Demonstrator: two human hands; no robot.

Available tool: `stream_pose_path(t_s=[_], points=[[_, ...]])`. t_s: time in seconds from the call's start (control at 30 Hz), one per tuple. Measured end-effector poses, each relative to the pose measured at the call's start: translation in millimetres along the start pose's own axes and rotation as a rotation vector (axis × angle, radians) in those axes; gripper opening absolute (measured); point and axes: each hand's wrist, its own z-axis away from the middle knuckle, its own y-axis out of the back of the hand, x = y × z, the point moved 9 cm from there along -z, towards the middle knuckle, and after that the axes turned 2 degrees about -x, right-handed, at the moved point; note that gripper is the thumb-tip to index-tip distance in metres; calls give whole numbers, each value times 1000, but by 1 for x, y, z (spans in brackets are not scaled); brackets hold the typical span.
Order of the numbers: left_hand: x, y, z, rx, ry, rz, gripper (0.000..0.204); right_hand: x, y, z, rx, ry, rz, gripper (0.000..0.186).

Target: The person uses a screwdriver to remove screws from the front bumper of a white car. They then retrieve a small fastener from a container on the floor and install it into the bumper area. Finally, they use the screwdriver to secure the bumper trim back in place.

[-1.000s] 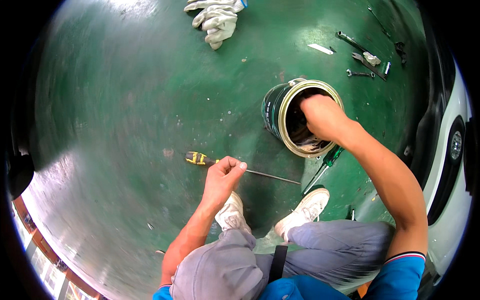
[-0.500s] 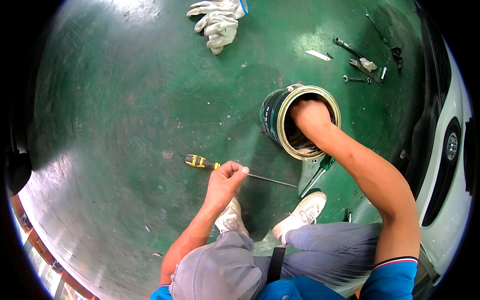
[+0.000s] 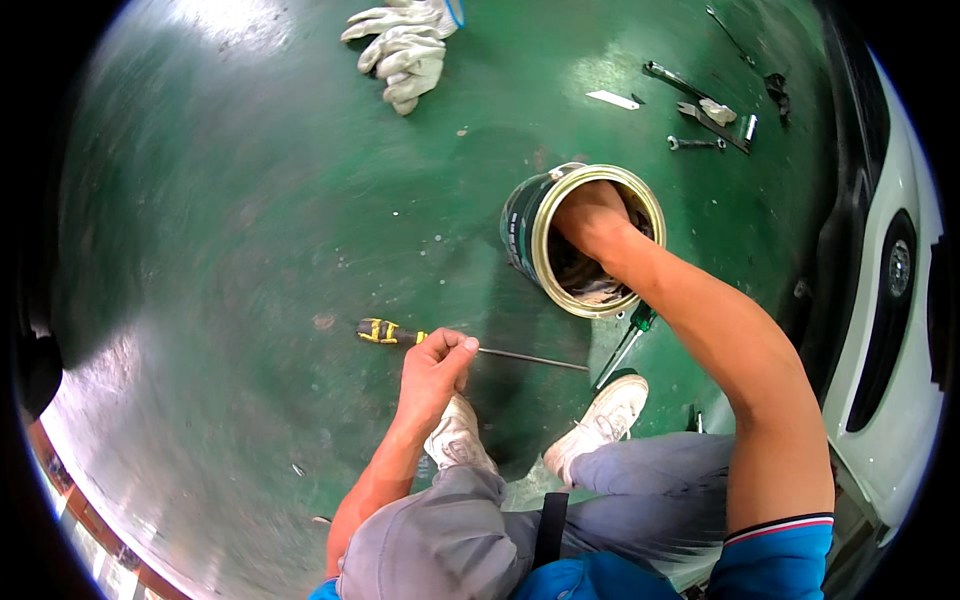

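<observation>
Screwdriver lies beneath our left hand, fingers pinched together; at two o'clock our right hand is inside the can, grip hidden.

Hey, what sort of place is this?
Probably a vehicle repair workshop: what looks like white vehicle bodywork stands at the right edge, while a wrench and pale work gloves lie on the shiny green floor.
</observation>
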Motion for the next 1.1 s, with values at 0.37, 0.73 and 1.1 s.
stream_pose_path(t_s=[0.37,0.73,1.1], points=[[54,6,18,34,-46,-119,21,45,114,78,130,-24,-925,14],[276,-179,205,-140,-321,-124,37,74,283,262,-64,-154,-2339,16],[394,-312,386,-158,-330,-316,22,144,445,436,-74,-301,-2387,19]])
